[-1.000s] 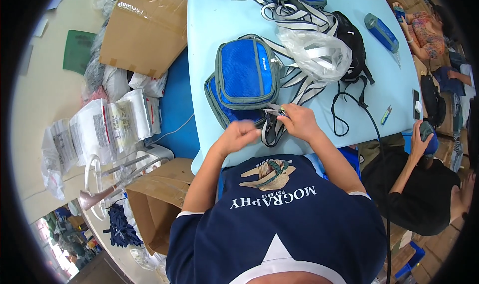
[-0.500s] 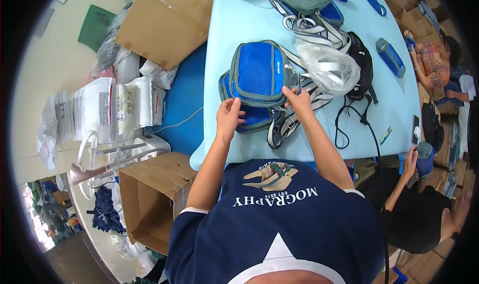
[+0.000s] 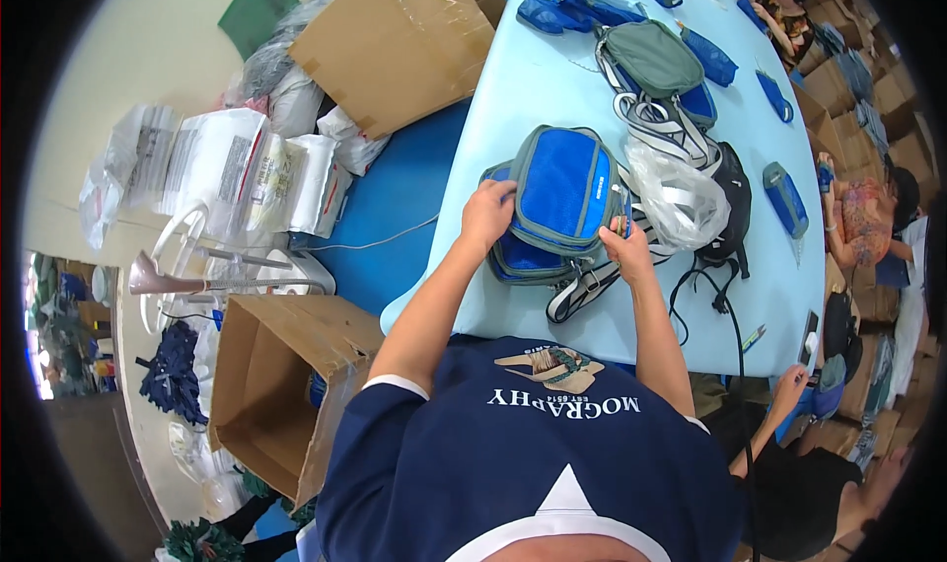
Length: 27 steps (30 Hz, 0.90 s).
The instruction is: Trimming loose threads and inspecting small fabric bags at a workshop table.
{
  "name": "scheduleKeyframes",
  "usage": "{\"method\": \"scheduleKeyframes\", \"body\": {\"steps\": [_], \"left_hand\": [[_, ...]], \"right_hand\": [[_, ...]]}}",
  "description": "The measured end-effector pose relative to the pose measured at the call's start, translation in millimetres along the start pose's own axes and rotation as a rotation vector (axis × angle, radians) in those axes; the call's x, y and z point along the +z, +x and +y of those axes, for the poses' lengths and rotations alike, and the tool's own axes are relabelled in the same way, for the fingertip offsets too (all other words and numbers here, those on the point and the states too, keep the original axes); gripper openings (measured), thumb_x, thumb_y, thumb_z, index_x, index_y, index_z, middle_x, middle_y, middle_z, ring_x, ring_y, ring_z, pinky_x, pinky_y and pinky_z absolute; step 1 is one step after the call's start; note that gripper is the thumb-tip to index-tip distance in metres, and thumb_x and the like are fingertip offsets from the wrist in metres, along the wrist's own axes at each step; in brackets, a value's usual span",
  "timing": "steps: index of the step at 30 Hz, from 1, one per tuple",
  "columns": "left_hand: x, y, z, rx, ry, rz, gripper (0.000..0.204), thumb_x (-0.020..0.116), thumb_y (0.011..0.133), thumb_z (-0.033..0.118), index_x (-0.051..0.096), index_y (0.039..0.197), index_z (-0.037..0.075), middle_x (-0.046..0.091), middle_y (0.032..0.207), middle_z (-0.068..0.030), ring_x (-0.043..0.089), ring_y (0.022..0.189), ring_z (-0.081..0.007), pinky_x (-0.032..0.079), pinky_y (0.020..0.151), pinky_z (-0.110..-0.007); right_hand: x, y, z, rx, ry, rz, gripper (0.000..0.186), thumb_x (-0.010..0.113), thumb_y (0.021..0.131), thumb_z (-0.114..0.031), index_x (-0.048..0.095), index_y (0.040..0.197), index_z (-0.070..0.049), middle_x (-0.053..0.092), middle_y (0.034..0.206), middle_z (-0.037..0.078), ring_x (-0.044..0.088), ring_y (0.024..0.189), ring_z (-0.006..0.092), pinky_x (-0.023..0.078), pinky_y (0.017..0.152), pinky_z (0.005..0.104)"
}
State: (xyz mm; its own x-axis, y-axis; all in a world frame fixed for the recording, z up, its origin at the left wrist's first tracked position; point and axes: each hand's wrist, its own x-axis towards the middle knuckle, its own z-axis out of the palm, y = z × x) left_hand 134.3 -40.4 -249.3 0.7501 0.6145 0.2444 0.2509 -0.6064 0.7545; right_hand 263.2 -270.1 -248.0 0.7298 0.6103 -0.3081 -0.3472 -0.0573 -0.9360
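A blue bag with grey-green trim (image 3: 560, 182) lies on the pale blue table, on top of another blue bag (image 3: 533, 263). My left hand (image 3: 488, 215) grips its left edge, fingers bent over the trim. At its lower right corner, my right hand (image 3: 628, 246) pinches the edge between thumb and fingers. A thin metal tool, which looks like thread snips (image 3: 622, 205), sticks up from that hand; its grip is hidden. Black-and-white straps (image 3: 582, 291) run out from under the bags beside my right hand.
Right of the bags lie a clear plastic bag (image 3: 676, 202), a black bag (image 3: 730, 207) and yellow-green snips (image 3: 754, 338). Beyond are a grey-green bag (image 3: 653, 59) and several blue pouches (image 3: 786, 199). Cartons (image 3: 281, 365) stand at the left. Other people (image 3: 860, 217) sit along the right.
My view has shifted, so the table sits further right and lower. My left hand has moved up along the bag's left side and now grips it. My right hand stays at the lower right corner.
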Motion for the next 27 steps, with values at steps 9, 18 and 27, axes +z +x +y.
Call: {"method": "scheduleKeyframes", "body": {"steps": [9,18,27], "left_hand": [[21.6,-4.9,-17.6,0.010,-0.256,-0.084,0.011,0.054,0.083,0.014,0.056,0.084,0.002,0.057,0.076,-0.0115,0.058,0.070,-0.0248,0.048,0.063,-0.035],[28.5,-40.0,10.9,-0.501,-0.969,-0.407,0.012,0.048,0.091,0.012,0.052,0.086,0.002,0.056,0.072,-0.0035,0.058,0.063,-0.0122,0.050,0.060,-0.024],[34.4,-43.8,9.4,-0.555,-1.056,-0.345,0.013,0.048,0.091,0.012,0.052,0.085,0.000,0.056,0.070,-0.0049,0.059,0.059,-0.0126,0.051,0.055,-0.024]], "right_hand": [[-17.5,7.2,-2.5,-0.014,-0.380,0.156,0.019,0.069,0.075,-0.014,0.051,0.079,-0.007,0.051,0.061,0.000,0.047,0.052,0.0100,0.037,0.047,0.0237],[79.5,-41.3,-80.5,-0.619,-1.041,0.158,0.028,0.067,0.074,-0.023,0.059,0.092,-0.003,0.059,0.083,0.012,0.058,0.071,0.0294,0.046,0.063,0.0353],[73.7,-49.8,-62.0,-0.618,-1.518,-0.077,0.026,0.063,0.077,-0.022,0.056,0.091,-0.001,0.053,0.074,0.010,0.057,0.067,0.0272,0.046,0.057,0.0369]]}}
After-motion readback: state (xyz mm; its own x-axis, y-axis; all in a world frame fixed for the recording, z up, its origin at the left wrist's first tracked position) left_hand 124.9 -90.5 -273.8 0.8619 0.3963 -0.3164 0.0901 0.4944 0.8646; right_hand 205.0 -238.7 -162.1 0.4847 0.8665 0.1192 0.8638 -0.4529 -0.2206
